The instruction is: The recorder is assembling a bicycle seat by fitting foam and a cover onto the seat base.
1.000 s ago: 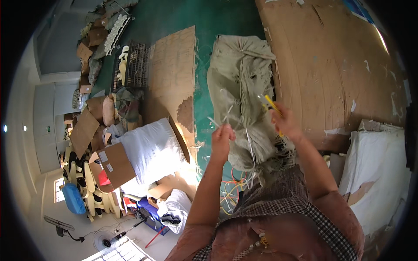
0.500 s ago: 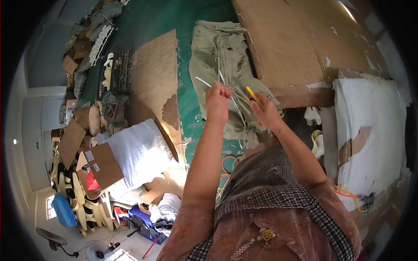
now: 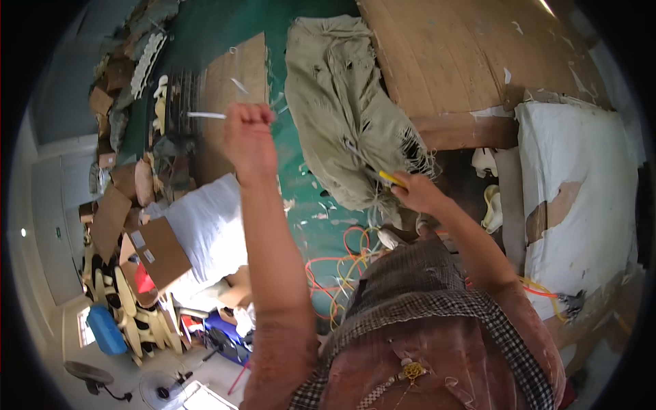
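Note:
My left hand (image 3: 251, 140) is raised over the cardboard at the left, its fingers closed round a thin white plastic strip (image 3: 206, 115) that sticks out to the left. Lower and to the right, my right hand (image 3: 422, 193) grips a yellow-handled tool with a long grey blade (image 3: 391, 179). Whether it is a knife or scissors I cannot tell. The blade points up and left, over a worn olive woven sack (image 3: 328, 89). Torn, frayed holes show along the sack's right side, and its near end is gathered close to my right hand.
Large cardboard sheets (image 3: 465, 61) lie right of the sack. A white-wrapped bale (image 3: 577, 205) stands at the right. Orange and yellow cords (image 3: 335, 266) tangle on the green floor (image 3: 301, 232). Left are a white sack (image 3: 212, 219), a cardboard box (image 3: 160, 256) and a fan (image 3: 162, 393).
My left hand has swung left, away from the sack, taking the white strip with it. My right hand has dropped slightly, still holding the yellow-handled tool.

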### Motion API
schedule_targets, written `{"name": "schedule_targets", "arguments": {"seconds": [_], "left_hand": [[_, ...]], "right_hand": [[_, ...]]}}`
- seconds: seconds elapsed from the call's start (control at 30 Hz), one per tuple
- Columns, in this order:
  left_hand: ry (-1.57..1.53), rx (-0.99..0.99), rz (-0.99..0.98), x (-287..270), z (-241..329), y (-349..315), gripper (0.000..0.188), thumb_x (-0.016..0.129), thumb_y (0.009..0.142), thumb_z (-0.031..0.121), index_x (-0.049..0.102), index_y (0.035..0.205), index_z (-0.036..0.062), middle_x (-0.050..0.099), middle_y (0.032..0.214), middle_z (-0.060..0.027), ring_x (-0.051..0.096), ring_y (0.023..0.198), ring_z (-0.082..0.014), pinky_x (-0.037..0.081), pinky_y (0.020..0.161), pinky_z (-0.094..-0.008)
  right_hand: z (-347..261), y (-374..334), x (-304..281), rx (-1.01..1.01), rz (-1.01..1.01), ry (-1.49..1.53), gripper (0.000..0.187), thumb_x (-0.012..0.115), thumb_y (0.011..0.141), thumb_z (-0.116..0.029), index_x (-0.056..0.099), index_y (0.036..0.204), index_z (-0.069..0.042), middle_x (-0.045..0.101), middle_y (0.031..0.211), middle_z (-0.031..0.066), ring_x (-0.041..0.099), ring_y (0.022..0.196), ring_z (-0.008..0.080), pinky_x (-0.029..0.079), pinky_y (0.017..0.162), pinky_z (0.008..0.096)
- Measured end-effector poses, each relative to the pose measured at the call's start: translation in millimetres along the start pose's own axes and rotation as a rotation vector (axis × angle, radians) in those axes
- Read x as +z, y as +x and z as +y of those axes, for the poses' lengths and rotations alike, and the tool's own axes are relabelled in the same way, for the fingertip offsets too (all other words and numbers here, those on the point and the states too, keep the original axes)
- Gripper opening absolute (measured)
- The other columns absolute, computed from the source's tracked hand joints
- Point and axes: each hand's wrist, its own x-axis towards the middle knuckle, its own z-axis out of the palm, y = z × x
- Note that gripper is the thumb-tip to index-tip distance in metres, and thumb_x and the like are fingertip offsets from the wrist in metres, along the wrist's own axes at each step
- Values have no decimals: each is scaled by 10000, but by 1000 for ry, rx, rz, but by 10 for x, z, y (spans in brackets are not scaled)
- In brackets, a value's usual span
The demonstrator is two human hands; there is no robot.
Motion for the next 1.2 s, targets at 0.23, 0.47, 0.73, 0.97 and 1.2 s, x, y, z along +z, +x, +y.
{"name": "schedule_targets", "arguments": {"seconds": [0.23, 0.47, 0.73, 0.97, 1.2], "left_hand": [[811, -740, 306, -456, -1620, -431, 287, 672, 704, 339, 579, 687, 68, 531, 623, -23, 492, 548, -130, 383, 490, -285], [456, -628, 311, -603, -1920, -881, 141, 633, 803, 174, 593, 814, 40, 560, 639, -34, 521, 518, -114, 372, 426, -261], [135, -438, 427, -764, -952, -1647, 229, 529, 905, 201, 535, 1006, -3, 442, 552, 0, 533, 636, -155, 386, 607, -256], [180, -415, 268, -769, -648, -2144, 238, 482, 931, 181, 543, 961, -48, 334, 504, 17, 417, 543, -133, 345, 549, -256], [290, -450, 325, -784, -450, -2715, 230, 479, 930, 161, 555, 924, -56, 341, 512, 24, 385, 522, -107, 323, 524, -239]], "right_hand": [[306, -270, -807, 177, 341, 344, 349, 562, 881, -207, 500, 1170, -23, 515, 647, 18, 452, 461, 51, 387, 405, 220], [-18, -432, -871, 268, 248, 626, 315, 567, 877, -185, 513, 1128, -3, 518, 668, 28, 470, 495, 58, 403, 435, 229], [-230, -716, -146, 153, 131, 586, 338, 569, 863, -175, 501, 1144, 1, 606, 834, 159, 610, 785, 247, 484, 734, 357], [-559, -863, 338, 21, 102, 162, 360, 583, 821, -212, 527, 1132, -39, 609, 880, 244, 592, 818, 401, 473, 727, 448], [-885, -667, -15, -276, -11, 10, 287, 585, 795, -216, 592, 1054, -91, 633, 884, 168, 597, 834, 371, 483, 717, 429]]}}
